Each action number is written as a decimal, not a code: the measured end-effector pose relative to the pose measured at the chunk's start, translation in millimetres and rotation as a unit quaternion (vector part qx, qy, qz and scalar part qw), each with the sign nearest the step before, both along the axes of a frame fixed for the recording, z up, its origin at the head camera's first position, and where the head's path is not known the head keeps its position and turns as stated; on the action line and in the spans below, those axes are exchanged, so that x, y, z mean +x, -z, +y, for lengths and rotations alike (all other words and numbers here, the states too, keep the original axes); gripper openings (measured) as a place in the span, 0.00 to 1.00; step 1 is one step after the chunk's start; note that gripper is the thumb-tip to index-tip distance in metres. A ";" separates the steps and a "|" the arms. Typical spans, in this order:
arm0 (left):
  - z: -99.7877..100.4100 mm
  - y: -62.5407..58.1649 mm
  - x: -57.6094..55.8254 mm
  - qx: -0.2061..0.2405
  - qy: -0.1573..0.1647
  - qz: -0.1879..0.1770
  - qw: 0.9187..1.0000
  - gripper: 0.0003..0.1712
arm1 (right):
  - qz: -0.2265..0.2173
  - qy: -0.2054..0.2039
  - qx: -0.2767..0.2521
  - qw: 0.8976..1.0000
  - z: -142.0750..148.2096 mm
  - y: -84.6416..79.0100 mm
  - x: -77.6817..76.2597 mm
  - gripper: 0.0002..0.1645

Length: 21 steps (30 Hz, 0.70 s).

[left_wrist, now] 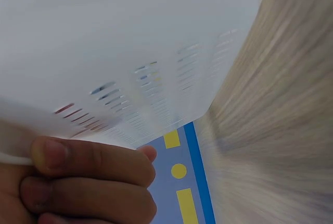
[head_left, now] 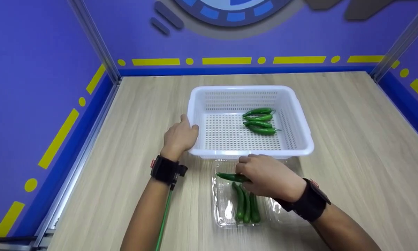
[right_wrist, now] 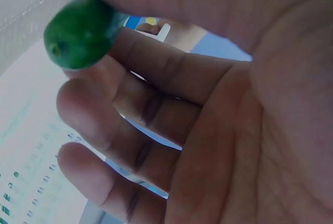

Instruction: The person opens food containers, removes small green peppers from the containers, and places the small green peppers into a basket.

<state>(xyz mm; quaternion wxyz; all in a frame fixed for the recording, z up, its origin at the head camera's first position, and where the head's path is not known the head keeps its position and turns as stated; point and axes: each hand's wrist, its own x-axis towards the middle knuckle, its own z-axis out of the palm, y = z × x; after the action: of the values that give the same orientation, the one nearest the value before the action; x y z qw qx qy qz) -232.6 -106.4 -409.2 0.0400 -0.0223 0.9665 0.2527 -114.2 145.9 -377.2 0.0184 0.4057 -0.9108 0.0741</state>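
My left hand [head_left: 181,135] grips the left rim of a white perforated plastic basket [head_left: 250,152]; in the left wrist view its curled fingers [left_wrist: 104,161] lie against the basket's outer wall. A green chili pepper [head_left: 229,177] is pinched between the thumb and fingers of my right hand [head_left: 270,176]. That pepper [right_wrist: 78,36] shows end-on in the right wrist view, with the other fingers loosely bent. The right hand is over a clear plastic box [head_left: 224,197], where several green peppers [head_left: 247,205] lie side by side. Several more peppers [head_left: 260,123] lie in the basket's right half.
The clear box stands just in front of the basket on a light wood table [head_left: 139,115]. Its clear lid [head_left: 282,212] lies to the right, partly under the right forearm. Blue-purple panels [head_left: 153,45] with yellow marks enclose the table's back and sides.
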 end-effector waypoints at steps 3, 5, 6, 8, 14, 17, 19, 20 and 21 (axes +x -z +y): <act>-0.2 -0.4 -0.3 0.000 0.002 0.004 1.000 0.31 | 0.013 -0.007 -0.007 1.000 1.3 -1.6 -0.2 0.10; 0.0 -0.4 -0.6 -0.001 0.003 0.003 1.000 0.31 | 0.022 -0.014 -0.011 1.000 2.1 -3.0 -0.6 0.11; 0.1 -0.7 -0.9 -0.002 0.004 0.003 1.000 0.31 | 0.027 -0.016 -0.012 0.999 2.7 -3.8 -0.8 0.11; 0.7 -1.0 -1.0 0.000 0.003 -0.001 1.000 0.31 | 0.032 -0.019 -0.015 0.999 3.7 -5.0 -1.1 0.11; 2.5 -4.5 -3.2 0.003 0.007 0.002 1.000 0.32 | 0.038 -0.020 -0.022 0.999 6.1 -8.9 -2.4 0.10; 1.5 -4.3 -2.9 0.002 0.007 0.001 1.000 0.32 | 0.038 -0.023 -0.020 0.999 5.7 -9.2 -2.5 0.10; 0.0 -3.1 -1.9 0.002 0.007 -0.005 1.000 0.33 | 0.036 -0.025 -0.019 0.999 4.8 -8.7 -2.7 0.10; -0.9 -2.4 -1.4 0.003 0.006 -0.008 1.000 0.33 | 0.036 -0.027 -0.018 0.999 4.4 -8.5 -2.6 0.10; -1.7 -1.6 -0.9 0.003 0.006 -0.010 1.000 0.34 | 0.034 -0.028 -0.018 0.999 4.0 -8.3 -2.6 0.10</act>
<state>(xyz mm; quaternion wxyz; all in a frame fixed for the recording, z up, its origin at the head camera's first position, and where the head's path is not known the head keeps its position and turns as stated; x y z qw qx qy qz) -233.5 -108.1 -407.5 0.0512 -0.0191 0.9655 0.2547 -116.8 149.8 -368.9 0.0549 0.4325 -0.8967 0.0766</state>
